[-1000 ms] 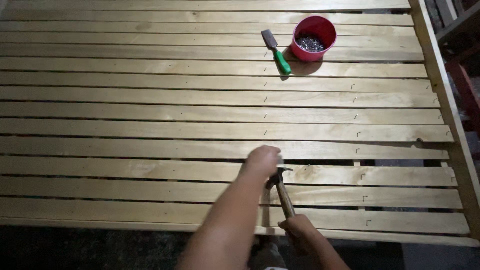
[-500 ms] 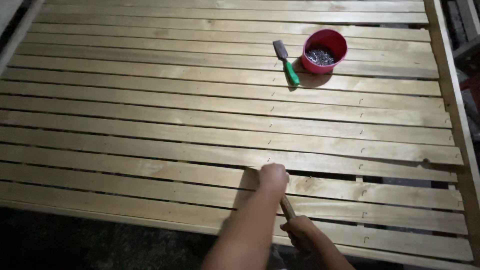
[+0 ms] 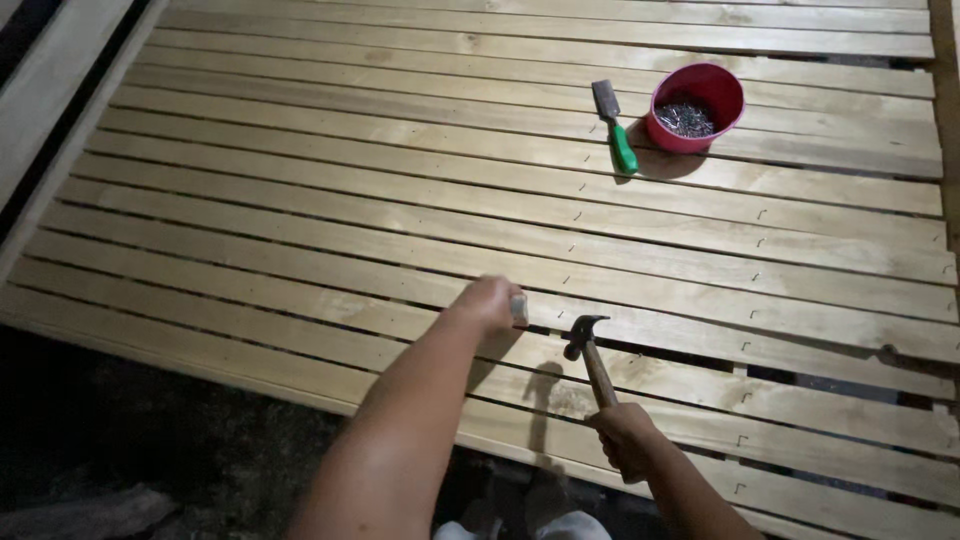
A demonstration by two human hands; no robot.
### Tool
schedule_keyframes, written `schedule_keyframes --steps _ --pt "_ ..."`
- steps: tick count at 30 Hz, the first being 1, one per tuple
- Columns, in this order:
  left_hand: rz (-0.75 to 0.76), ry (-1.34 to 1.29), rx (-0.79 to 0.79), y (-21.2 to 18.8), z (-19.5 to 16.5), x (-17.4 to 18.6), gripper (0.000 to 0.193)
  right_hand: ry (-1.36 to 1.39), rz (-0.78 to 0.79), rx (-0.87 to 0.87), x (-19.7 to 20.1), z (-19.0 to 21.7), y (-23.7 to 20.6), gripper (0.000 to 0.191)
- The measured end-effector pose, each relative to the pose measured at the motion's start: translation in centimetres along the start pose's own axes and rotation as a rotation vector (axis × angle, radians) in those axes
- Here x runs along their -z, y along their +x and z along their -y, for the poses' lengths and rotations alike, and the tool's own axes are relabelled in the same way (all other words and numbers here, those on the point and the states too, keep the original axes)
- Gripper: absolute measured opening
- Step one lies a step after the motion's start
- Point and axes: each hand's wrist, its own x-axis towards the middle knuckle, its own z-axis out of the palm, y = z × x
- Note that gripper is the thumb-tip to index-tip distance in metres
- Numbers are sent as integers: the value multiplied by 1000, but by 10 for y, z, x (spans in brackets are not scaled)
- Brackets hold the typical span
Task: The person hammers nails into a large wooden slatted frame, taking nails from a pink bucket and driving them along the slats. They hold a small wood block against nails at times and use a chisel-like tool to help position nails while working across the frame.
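Wooden-handled hammer (image 3: 590, 352) sits gripped in the right hand (image 3: 625, 440), just beside the clenched left hand (image 3: 490, 302) on pale slats (image 3: 300, 230).

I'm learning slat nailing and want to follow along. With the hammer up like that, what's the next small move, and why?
Probably a light tap down beside the left hand. That hand rests pinched on a slat, while the right hand holds the hammer raised just to its right. Any nail is too small to see.

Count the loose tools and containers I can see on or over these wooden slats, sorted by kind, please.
Hammers: 1, the hammer in the right hand
Chisels: 1, the green-handled chisel
Tubs: 1, the red tub holding nails
Total: 3
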Motion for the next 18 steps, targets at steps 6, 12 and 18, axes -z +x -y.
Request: schedule_keyframes --steps 6,12,18 --pt "-15 6 -6 0 -24 22 41 -26 39 60 10 9 2 32" --pt "-70 44 -114 1 -37 30 22 -84 13 47 16 8 8 31" --pt "-73 25 -79 5 -32 5 36 -147 1 74 24 11 10 35"
